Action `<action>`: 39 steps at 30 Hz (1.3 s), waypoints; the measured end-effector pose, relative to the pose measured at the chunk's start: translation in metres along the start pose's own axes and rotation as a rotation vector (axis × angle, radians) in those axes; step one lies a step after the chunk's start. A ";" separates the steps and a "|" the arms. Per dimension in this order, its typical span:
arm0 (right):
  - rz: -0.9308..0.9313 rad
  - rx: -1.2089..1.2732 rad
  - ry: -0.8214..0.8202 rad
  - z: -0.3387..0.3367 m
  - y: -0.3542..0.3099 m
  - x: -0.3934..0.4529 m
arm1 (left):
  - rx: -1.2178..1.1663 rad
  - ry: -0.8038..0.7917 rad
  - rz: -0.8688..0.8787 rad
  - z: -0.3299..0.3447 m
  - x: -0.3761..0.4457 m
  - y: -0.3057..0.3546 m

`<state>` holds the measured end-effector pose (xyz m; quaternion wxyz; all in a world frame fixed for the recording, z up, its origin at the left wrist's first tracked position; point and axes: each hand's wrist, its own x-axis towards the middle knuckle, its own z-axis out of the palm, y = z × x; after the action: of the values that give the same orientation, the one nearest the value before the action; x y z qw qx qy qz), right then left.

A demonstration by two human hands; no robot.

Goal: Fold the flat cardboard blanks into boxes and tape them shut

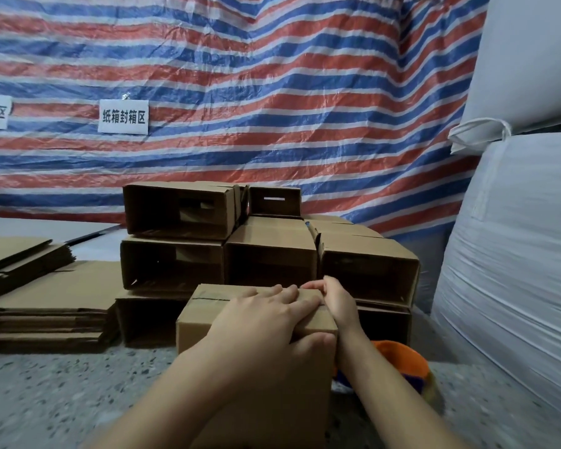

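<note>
A folded cardboard box (201, 322) stands on the speckled floor right in front of me, its top flaps closed with a seam running across. My left hand (266, 319) lies flat on the box top, fingers straight and pressing, thumb down over the near right edge. My right hand (337, 303) sits at the box's top right edge, its fingers curled over the far right corner. Whether tape lies under the hands is hidden.
Behind the box, several folded boxes (272, 260) lie stacked with their open ends toward me. Flat cardboard blanks (46, 306) are piled at the left. An orange and purple object (402, 361) lies behind my right forearm. Big white sacks (515, 254) wall off the right. A striped tarp (272, 92) hangs behind.
</note>
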<state>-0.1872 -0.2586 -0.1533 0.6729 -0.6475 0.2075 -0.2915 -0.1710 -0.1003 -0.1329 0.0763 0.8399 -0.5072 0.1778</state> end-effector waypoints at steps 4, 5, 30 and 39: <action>-0.012 0.083 0.000 0.000 0.009 -0.002 | 0.049 0.021 0.014 0.000 0.000 0.001; -0.003 0.104 -0.008 -0.001 0.012 -0.004 | 0.057 0.022 0.002 0.000 0.000 0.001; -0.476 -0.338 -0.120 -0.023 0.047 -0.087 | -1.257 0.505 -0.592 0.037 -0.085 -0.033; -0.330 -0.651 0.003 -0.022 -0.016 -0.064 | -1.045 0.530 -0.743 -0.008 -0.061 -0.050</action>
<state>-0.2512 -0.2331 -0.1452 0.3751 -0.8520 0.1831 -0.3159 -0.1548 -0.0233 -0.1457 0.6477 0.7393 -0.1696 0.0713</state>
